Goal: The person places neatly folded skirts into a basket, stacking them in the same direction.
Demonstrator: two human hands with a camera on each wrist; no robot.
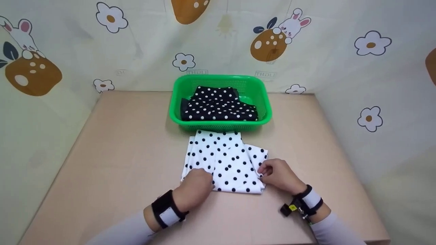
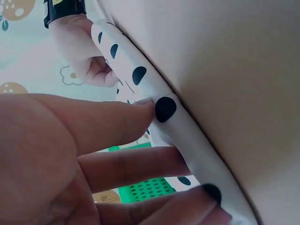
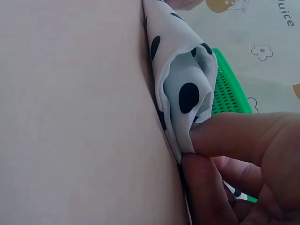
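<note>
A folded white cloth with black dots [image 1: 224,163] lies on the table in front of the basket; its folds hide what kind of piece it is. At its near left part is my left hand [image 1: 196,187]. In the left wrist view, the thumb [image 2: 117,117] touches the rounded fold and the other fingers rest against the cloth, fairly straight. My right hand [image 1: 281,173] is at the cloth's right side. Between thumb [image 3: 234,136] and forefinger it pinches the layered edge, as the right wrist view shows.
Just behind the cloth stands a green plastic basket [image 1: 175,112] with perforated walls. A folded black cloth with white dots [image 1: 218,105] lies inside it. The brown tabletop [image 1: 126,153] meets patterned wall sheets at the back and right.
</note>
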